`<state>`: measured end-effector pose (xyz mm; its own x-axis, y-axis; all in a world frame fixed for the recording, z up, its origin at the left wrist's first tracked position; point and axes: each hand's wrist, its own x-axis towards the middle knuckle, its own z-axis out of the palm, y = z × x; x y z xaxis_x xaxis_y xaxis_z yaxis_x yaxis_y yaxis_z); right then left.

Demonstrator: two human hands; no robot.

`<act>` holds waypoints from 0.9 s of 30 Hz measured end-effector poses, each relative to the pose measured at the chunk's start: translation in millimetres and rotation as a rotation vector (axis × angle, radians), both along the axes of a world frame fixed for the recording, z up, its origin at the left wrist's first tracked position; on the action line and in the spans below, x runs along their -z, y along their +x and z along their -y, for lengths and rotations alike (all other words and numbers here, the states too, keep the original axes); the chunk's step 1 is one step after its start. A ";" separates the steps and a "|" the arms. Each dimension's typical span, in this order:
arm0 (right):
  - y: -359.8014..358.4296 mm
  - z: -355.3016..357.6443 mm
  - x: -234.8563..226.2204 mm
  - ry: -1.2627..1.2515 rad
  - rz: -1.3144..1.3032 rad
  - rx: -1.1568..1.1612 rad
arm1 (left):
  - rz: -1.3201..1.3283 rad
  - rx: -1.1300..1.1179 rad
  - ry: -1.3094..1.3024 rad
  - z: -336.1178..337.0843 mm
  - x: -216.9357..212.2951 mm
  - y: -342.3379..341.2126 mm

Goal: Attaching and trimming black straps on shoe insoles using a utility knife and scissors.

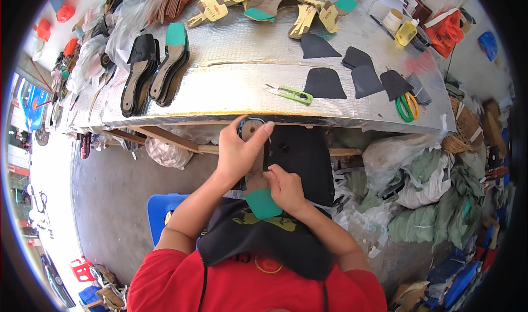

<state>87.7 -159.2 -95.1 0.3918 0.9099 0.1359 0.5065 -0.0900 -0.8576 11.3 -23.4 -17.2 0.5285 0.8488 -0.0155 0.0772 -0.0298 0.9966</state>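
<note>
Over my lap, at the near edge of the bench, I hold a shoe insole (253,179), brown with a teal toe end pointing towards me. My left hand (235,151) grips its heel end, thumb on top. Along its right side, near the middle, my right hand (287,188) has its fingers curled with the thumb at the insole's edge. A black apron (225,232) covers my lap below. On the bench ahead lie two insole stacks, one with a teal-ended insole (169,62) on top and one with a black-ended insole (139,73).
Green-handled thread snips (296,95) and several black cut pieces (325,84) lie on the silvery bench (231,86). Scissors (406,107) sit at its right edge. Yellowish insoles (213,9) are heaped at the back. Plastic bags (396,155) crowd the right floor; a blue stool (159,213) stands left.
</note>
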 end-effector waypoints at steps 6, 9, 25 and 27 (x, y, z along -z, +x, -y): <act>12.8 -11.6 -14.4 0.045 -0.179 -0.054 | 0.392 0.351 -0.518 -19.2 -1.7 -5.0; 13.9 -13.3 -18.1 -0.056 -0.130 -0.083 | 0.438 0.467 -0.770 -18.6 -1.8 -7.2; 115.2 -23.3 -86.8 0.638 1.109 0.329 | 0.502 0.745 -0.969 -12.0 -53.0 -10.9; 115.0 -25.9 -83.2 0.616 1.148 0.265 | 0.492 0.926 -1.034 -7.2 -47.5 -9.6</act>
